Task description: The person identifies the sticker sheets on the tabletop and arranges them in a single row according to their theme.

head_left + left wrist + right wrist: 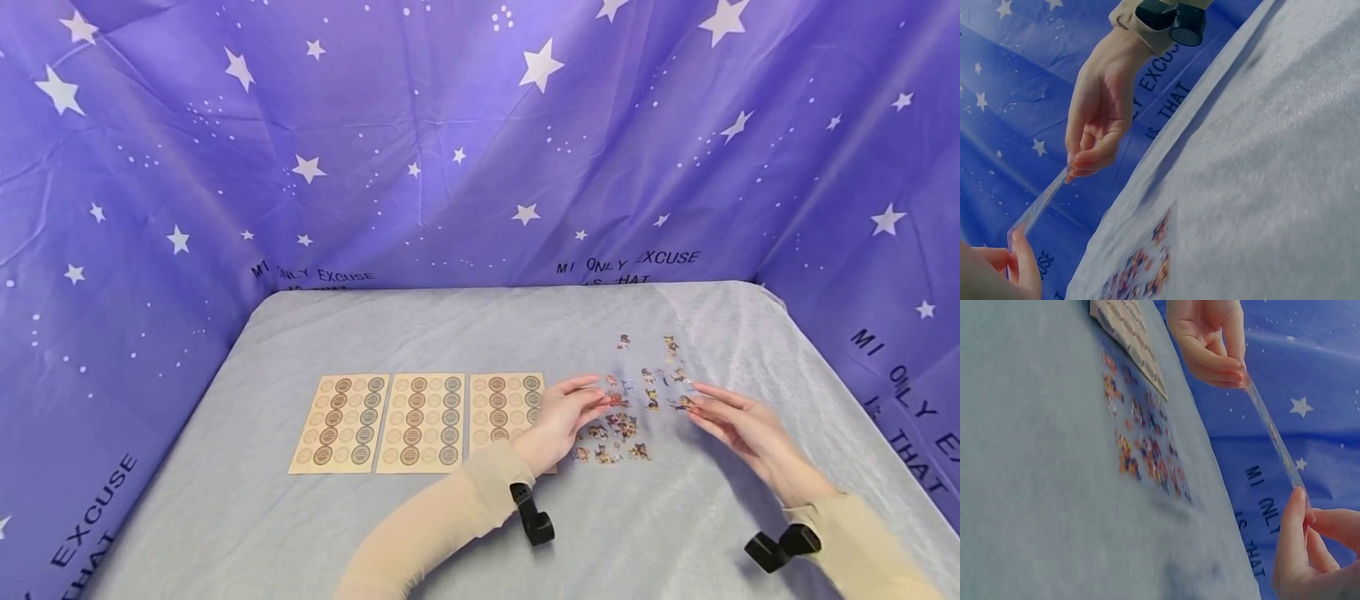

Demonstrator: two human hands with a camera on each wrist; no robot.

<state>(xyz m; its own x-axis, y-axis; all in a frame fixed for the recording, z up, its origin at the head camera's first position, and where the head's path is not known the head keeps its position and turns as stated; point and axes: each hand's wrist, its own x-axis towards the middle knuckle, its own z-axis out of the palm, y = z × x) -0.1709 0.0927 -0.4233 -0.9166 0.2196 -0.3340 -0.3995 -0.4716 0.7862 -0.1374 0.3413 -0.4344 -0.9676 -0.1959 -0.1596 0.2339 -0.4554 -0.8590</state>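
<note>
A clear sticker sheet [1272, 431] with small colourful figures is held up above the table, stretched between both hands. My left hand [562, 421] pinches one edge between thumb and fingers, while the opposite edge is pinched by my right hand [757, 437]. Seen from the wrist views, the sheet is nearly edge-on, a thin shiny strip. Beneath it another clear sticker sheet [1141, 425] with similar figures lies flat on the table; in the head view the two sheets overlap, so their prints run together.
Three beige sheets of round labels lie in a row on the left: a left sheet [339, 423], a middle sheet [420, 423] and a right sheet [506, 408], partly behind my left hand. Grey cloth covers the table [225, 517]. A purple starry curtain [420, 125] surrounds it.
</note>
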